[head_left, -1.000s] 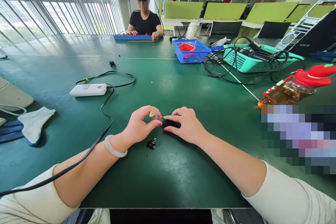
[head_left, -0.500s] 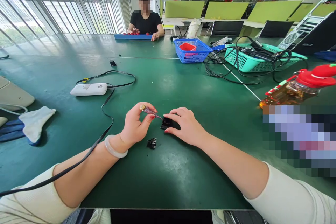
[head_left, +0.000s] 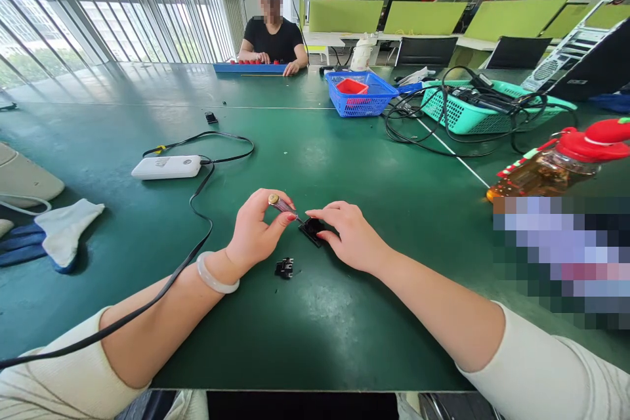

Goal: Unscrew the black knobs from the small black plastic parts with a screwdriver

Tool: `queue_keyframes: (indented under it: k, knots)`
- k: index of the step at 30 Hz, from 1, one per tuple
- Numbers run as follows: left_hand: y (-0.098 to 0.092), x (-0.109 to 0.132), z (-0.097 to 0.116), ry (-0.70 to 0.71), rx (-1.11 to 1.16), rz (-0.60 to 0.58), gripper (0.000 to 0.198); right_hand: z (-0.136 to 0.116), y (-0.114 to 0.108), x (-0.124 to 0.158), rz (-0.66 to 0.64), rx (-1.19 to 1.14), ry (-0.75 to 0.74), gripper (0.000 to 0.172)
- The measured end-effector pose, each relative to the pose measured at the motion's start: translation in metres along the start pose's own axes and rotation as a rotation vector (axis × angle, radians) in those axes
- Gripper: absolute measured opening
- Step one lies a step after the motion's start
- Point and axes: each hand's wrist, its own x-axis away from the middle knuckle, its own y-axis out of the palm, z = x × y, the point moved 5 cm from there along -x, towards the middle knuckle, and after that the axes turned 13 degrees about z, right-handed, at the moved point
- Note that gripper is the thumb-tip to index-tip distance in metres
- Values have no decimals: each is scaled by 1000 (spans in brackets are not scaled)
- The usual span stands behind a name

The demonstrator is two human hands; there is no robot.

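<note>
My left hand (head_left: 256, 226) is closed around the handle of a screwdriver (head_left: 281, 203), whose shaft points down to the right at a small black plastic part (head_left: 311, 231). Whether the tip touches the part I cannot tell. Fingers and thumb of my right hand (head_left: 352, 236) grip that black part from its right side, low over the table, hiding some of it. Just below my left hand lies a small black piece with metal bits (head_left: 284, 268).
A white power bank-like box (head_left: 167, 167) with a black cable (head_left: 199, 256) sits left; the cable crosses my left forearm. Glove (head_left: 69, 230) at far left. Blue basket (head_left: 361, 105), green basket (head_left: 457, 119) and a red-lidded bottle (head_left: 556, 167) stand right. A person (head_left: 273, 36) sits opposite.
The black part has turned in my right hand, and the right thumb now rests on its near right side. The screwdriver has shifted slightly right and stands a little steeper.
</note>
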Motion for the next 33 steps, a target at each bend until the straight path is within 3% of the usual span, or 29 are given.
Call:
queue_keyframes:
  k: [13,33]
  knots:
    - [6,-3,-6,-185,103,-36,11,-2,-1,0,-23,-1,-37,38]
    - [2,3,-4,-111,95,30,30,-2,1,0,-52,7,-34,35]
